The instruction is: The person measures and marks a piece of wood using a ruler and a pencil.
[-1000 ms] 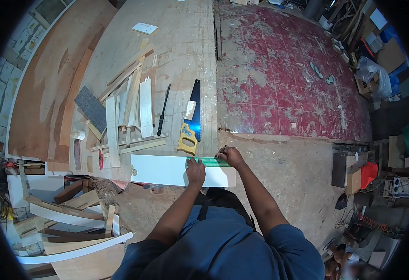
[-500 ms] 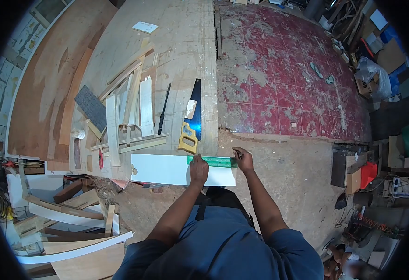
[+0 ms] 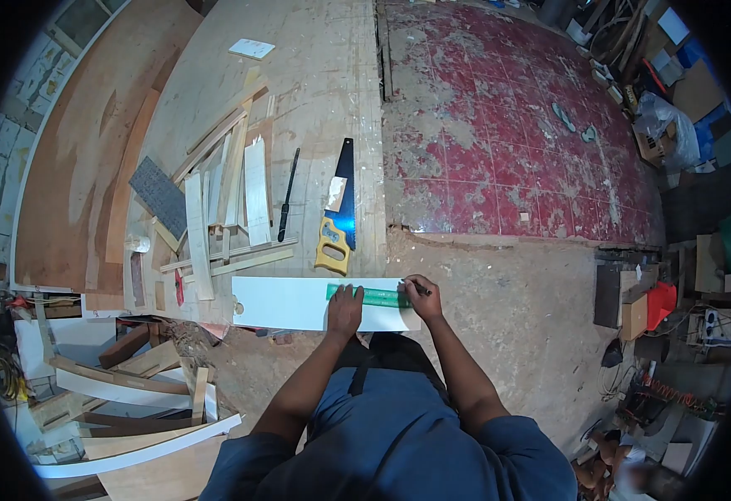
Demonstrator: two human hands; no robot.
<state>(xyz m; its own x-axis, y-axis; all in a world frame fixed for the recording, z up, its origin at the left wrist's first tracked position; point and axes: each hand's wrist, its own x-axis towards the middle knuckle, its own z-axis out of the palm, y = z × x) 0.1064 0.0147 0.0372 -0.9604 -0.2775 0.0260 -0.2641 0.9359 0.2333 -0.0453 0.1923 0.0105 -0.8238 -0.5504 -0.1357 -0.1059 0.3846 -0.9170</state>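
Note:
A white board (image 3: 286, 306) lies lengthwise in front of me, with a notch near its left end. Across its right half rests a translucent green ruler (image 3: 384, 298). My left hand (image 3: 346, 311) presses down on the ruler's left part, its fingers stretched out over it. At the ruler's right end, my right hand (image 3: 425, 301) is closed around a dark pen (image 3: 420, 288). Just beyond the board lies a handsaw (image 3: 341, 213) with a yellow handle and a dark blade. A thin black tool like a file (image 3: 289, 200) lies to the left of the saw.
Several wood strips (image 3: 236, 167) are piled on the plywood at the left, beside a grey textured piece (image 3: 158, 196). Offcuts (image 3: 132, 384) fill the lower left. A worn red tiled floor (image 3: 499, 125) spreads at the upper right; boxes (image 3: 632, 317) stand along the right.
My right hand has moved slightly left and down, bringing the pen to the ruler's right end. The ruler has shifted a little left, and my left hand's fingers are more spread on it.

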